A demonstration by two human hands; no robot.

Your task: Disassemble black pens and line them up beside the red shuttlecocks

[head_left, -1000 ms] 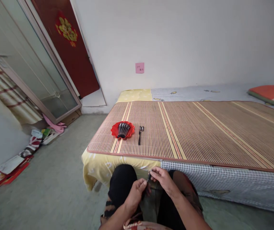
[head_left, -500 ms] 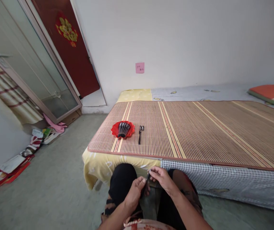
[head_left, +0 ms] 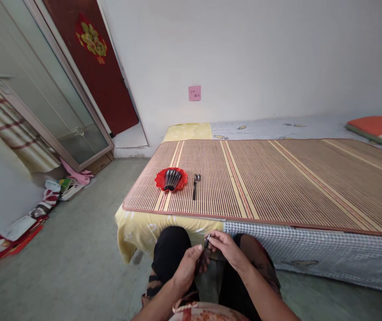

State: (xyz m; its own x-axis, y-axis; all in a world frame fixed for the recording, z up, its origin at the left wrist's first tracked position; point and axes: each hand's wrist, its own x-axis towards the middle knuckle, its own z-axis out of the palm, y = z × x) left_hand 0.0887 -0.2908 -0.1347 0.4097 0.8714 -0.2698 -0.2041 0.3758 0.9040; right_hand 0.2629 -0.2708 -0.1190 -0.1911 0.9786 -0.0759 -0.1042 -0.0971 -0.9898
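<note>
BENCH STATUS: BOTH HANDS ON ONE DARK PEN-LIKE ITEM, NEAR SIDE OF BED

Far L: glazed door (head_left: pixel 48 84) w/ metal handle; plaid curtain (head_left: pixel 8 127) alongside. Floor below: row of mixed articles (head_left: pixel 17 228), red, white & pink. Next R: dark red panel (head_left: pixel 110 93) w/ gold emblem (head_left: pixel 92 40).

Bed, L portion: red dish (head_left: pixel 158 180), scalloped rim, set on striped mat (head_left: pixel 294 191). Contents: bundle of dark pen-like pcs (head_left: pixel 172 179), side by side, silver ends toward far side. R of dish, apart from it: one long dark pc (head_left: pixel 194 190) & one short silver-ended pc (head_left: pixel 199 177), lying close together at their far ends. Far wall: pink note (head_left: pixel 195 93) w/ handwriting, text illegible.

Near side, ctr: L hand (head_left: pixel 187 264), fingers closed, gripping lower part of dark pen-like item (head_left: pixel 206 244); item pos. btwn hands, above & btwn the knees. Lower part mostly hidden; one pc or two, cannot tell. R hand (head_left: pixel 224 247): thumb & fingers pinch silver upper end.

Far R: orange-and-green pad (head_left: pixel 378 127) on bed.
</note>
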